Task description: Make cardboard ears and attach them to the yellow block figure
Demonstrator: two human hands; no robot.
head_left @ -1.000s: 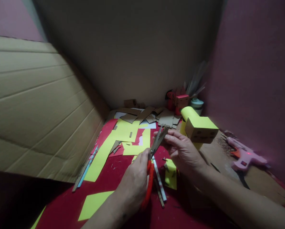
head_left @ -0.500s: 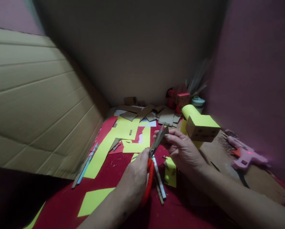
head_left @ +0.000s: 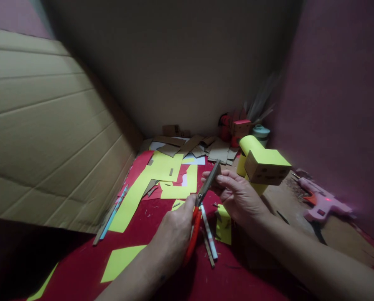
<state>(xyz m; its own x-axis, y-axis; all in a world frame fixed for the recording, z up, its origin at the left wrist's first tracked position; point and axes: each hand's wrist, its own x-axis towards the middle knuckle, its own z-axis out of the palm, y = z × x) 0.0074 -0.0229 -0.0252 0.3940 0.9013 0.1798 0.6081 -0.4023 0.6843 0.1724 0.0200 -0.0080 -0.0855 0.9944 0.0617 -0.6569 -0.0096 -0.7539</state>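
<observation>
My left hand [head_left: 177, 223] is closed round the red handles of the scissors [head_left: 197, 234], whose blades point up and away to the right. The blades are together along a small brown cardboard piece [head_left: 216, 172]. My right hand [head_left: 237, 190] pinches that piece between thumb and fingers, just right of the blades. Below the hands, a white paper stick [head_left: 209, 234] and a thin cardboard strip [head_left: 208, 248] lie on the red cloth [head_left: 161, 284]. A small yellow paper [head_left: 224, 230] with dark scraps on it lies under my right wrist.
A yellow figure with a cardboard box head [head_left: 265, 169] stands right of my right hand. Farther right lies a pink glue gun [head_left: 324, 200]. Yellow sheets [head_left: 130, 205] and cardboard scraps [head_left: 189, 144] cover the cloth behind. A large cardboard panel [head_left: 49, 133] leans at left.
The scissor blades have closed on the cardboard piece; they were apart before. Both hands have stayed nearly in place.
</observation>
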